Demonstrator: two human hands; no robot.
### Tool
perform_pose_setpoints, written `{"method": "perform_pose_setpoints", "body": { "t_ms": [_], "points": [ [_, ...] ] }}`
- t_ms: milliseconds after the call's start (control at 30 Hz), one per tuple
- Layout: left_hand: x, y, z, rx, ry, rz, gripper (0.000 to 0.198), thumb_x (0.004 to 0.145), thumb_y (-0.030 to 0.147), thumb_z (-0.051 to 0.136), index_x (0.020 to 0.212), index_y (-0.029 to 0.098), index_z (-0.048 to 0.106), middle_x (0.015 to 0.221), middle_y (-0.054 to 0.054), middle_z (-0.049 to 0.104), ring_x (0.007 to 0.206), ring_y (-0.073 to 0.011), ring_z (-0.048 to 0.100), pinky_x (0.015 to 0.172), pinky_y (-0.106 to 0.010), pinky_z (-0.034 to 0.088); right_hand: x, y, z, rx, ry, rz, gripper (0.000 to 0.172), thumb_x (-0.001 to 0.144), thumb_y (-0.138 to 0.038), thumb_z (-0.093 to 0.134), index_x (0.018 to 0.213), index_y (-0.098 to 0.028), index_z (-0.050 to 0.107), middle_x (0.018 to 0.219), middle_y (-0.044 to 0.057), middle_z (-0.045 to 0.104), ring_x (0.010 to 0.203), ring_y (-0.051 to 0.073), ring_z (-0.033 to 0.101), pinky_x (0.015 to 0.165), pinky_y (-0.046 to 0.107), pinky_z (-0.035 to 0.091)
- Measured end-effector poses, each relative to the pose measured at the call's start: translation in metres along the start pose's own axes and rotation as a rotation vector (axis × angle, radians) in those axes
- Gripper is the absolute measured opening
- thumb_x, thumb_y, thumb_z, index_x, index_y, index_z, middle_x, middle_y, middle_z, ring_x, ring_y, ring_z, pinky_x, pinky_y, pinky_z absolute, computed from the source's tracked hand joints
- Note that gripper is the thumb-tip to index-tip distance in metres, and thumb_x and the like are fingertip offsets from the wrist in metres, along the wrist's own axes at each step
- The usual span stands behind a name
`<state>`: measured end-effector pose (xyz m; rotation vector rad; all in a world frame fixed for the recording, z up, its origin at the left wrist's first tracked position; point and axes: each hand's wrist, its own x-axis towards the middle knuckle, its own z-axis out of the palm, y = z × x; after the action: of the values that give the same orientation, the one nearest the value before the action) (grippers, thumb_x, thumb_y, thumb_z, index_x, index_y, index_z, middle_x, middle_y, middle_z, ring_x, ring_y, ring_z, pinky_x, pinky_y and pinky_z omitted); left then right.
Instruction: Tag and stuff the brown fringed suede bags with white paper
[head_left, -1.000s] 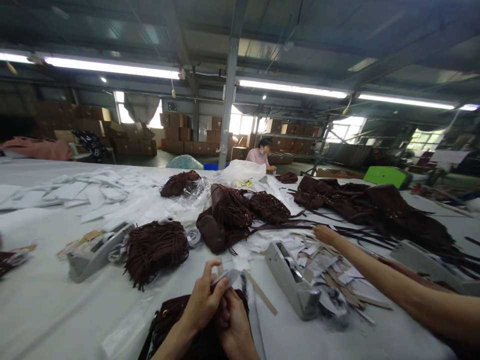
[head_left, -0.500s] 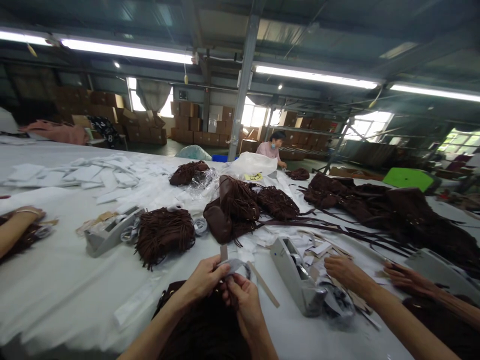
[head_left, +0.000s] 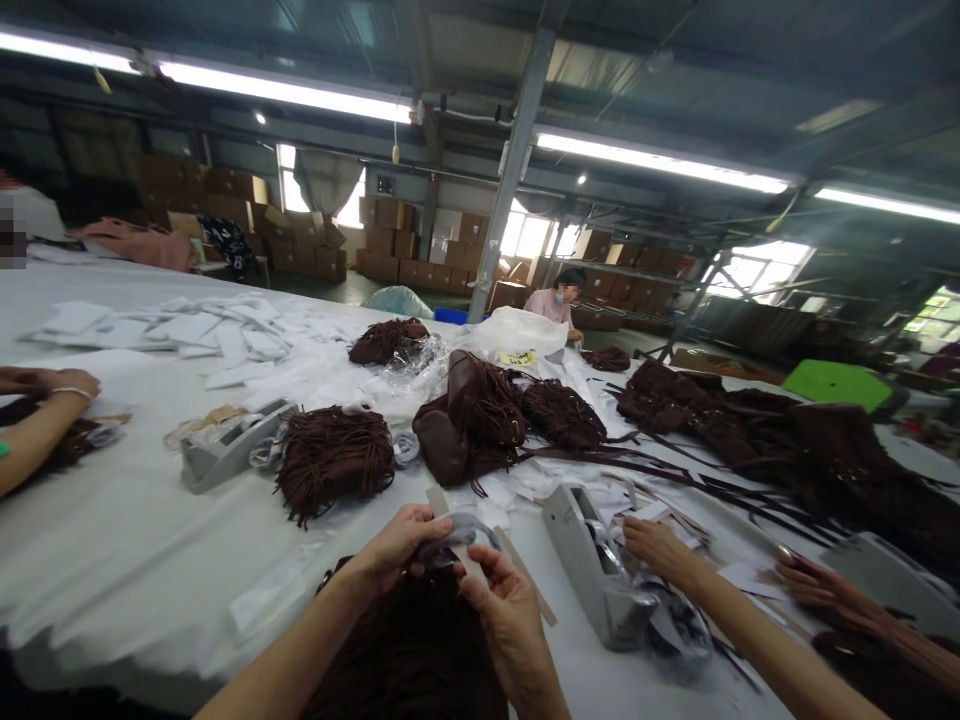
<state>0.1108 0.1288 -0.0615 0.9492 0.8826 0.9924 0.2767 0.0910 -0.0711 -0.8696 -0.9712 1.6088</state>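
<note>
Below my hands, close to me, lies a dark brown fringed bag (head_left: 409,650). My left hand (head_left: 401,548) is closed on a grey, plastic-wrapped coil (head_left: 471,524), perhaps a rolled strap. A pale flat strip (head_left: 472,570) passes across the coil, its upper end sticking out above my left fingers. Between thumb and fingers, my right hand (head_left: 504,595) pinches the strip's lower end. Another tan strip (head_left: 529,580) rests on the table just behind my right hand. To the right stands a grey tape dispenser (head_left: 592,570).
A co-worker's hands (head_left: 664,550) work beside the dispenser at right, and another person's arm (head_left: 45,430) reaches in at left. Brown fringed bags (head_left: 334,455) lie ahead. A second tape dispenser (head_left: 236,445), white sheets (head_left: 217,330) and dark straps (head_left: 660,470) cover parts of the table.
My right hand has shifted slightly right and down, and its fingers now grip the strip's lower end. The view has tilted a little. The co-worker's hand at right has moved left toward the dispenser.
</note>
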Motion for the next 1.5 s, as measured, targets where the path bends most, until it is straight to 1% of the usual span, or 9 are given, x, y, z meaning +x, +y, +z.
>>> {"method": "perform_pose_setpoints", "body": {
  "t_ms": [100,267,433,600,833,967,1133,1300,1500],
  "points": [
    [-0.002,0.001,-0.001,-0.044,0.005,-0.013,0.037,0.065,0.044,0.074,0.076,0.013,0.059,0.055,0.003,0.053,0.04,-0.0055,0.04,0.032,-0.015,0.017,-0.002,-0.002,-0.002,-0.034,-0.071,-0.021,0.061,0.055,-0.028,0.088,0.109,-0.019,0.062,0.098,0.009,0.071,0.095,0.025,0.065,0.082,0.036,0.05],
    [-0.004,0.005,0.002,0.077,-0.066,-0.025,0.042,0.065,0.049,0.072,0.082,0.011,0.066,0.059,-0.001,0.061,0.04,-0.0061,0.04,0.032,-0.017,0.017,0.007,-0.008,-0.003,-0.52,0.115,-0.275,0.03,0.08,-0.047,0.065,0.084,-0.018,0.07,0.069,0.004,0.063,0.066,0.018,0.058,0.062,0.029,0.046],
    [-0.003,0.012,0.007,0.263,-0.141,0.019,0.038,0.068,0.045,0.068,0.086,0.012,0.069,0.064,-0.002,0.064,0.047,-0.009,0.047,0.039,-0.018,0.023,0.018,-0.023,-0.004,-0.886,0.174,-0.576,0.025,0.085,-0.039,0.06,0.071,-0.02,0.069,0.075,0.003,0.055,0.074,0.018,0.053,0.067,0.027,0.043],
    [-0.012,0.022,0.012,0.292,-0.292,0.09,0.032,0.07,0.042,0.066,0.085,0.013,0.069,0.068,-0.001,0.062,0.056,-0.0106,0.048,0.049,-0.02,0.031,0.022,-0.029,-0.007,-0.863,0.034,-0.52,0.025,0.084,-0.036,0.06,0.067,-0.019,0.067,0.078,0.004,0.058,0.074,0.018,0.055,0.065,0.026,0.043],
    [-0.017,0.022,0.02,0.478,-0.259,0.219,0.036,0.081,0.047,0.055,0.082,0.014,0.068,0.07,-0.002,0.062,0.061,-0.0126,0.049,0.054,-0.021,0.035,0.027,-0.033,-0.015,-0.894,-0.066,-0.509,0.017,0.083,-0.031,0.061,0.073,-0.02,0.071,0.077,0.004,0.062,0.074,0.018,0.059,0.066,0.026,0.045],
    [-0.011,0.011,0.017,0.414,-0.325,0.111,0.043,0.079,0.055,0.055,0.075,0.013,0.066,0.066,-0.002,0.059,0.055,-0.0102,0.044,0.049,-0.02,0.031,0.03,-0.025,-0.017,-0.897,-0.061,-0.522,0.016,0.082,-0.031,0.063,0.073,-0.02,0.072,0.075,0.003,0.063,0.071,0.018,0.06,0.064,0.026,0.046],
    [-0.004,-0.008,0.013,0.193,-0.214,0.021,0.047,0.074,0.057,0.06,0.086,0.012,0.067,0.069,-0.005,0.065,0.049,-0.0098,0.047,0.039,-0.018,0.026,0.03,-0.007,-0.024,-0.93,0.104,-0.714,0.018,0.085,-0.03,0.062,0.098,-0.021,0.071,0.088,0.006,0.068,0.083,0.02,0.063,0.074,0.031,0.052],
    [0.003,-0.014,0.01,0.149,-0.194,-0.009,0.041,0.072,0.052,0.063,0.074,0.012,0.066,0.065,-0.005,0.065,0.046,-0.0093,0.047,0.037,-0.018,0.028,0.029,-0.001,-0.042,-1.23,-0.135,-1.03,0.032,0.09,-0.02,0.053,0.121,-0.024,0.062,0.117,0.009,0.065,0.111,0.025,0.058,0.095,0.043,0.046],
    [0.0,-0.003,0.013,0.177,-0.236,-0.014,0.033,0.072,0.045,0.062,0.07,0.012,0.066,0.06,-0.004,0.062,0.045,-0.0096,0.045,0.037,-0.02,0.028,0.029,-0.003,-0.047,-1.332,-0.237,-1.089,0.039,0.092,-0.018,0.048,0.131,-0.022,0.05,0.121,0.01,0.063,0.114,0.025,0.056,0.097,0.045,0.043]
  ]
}}
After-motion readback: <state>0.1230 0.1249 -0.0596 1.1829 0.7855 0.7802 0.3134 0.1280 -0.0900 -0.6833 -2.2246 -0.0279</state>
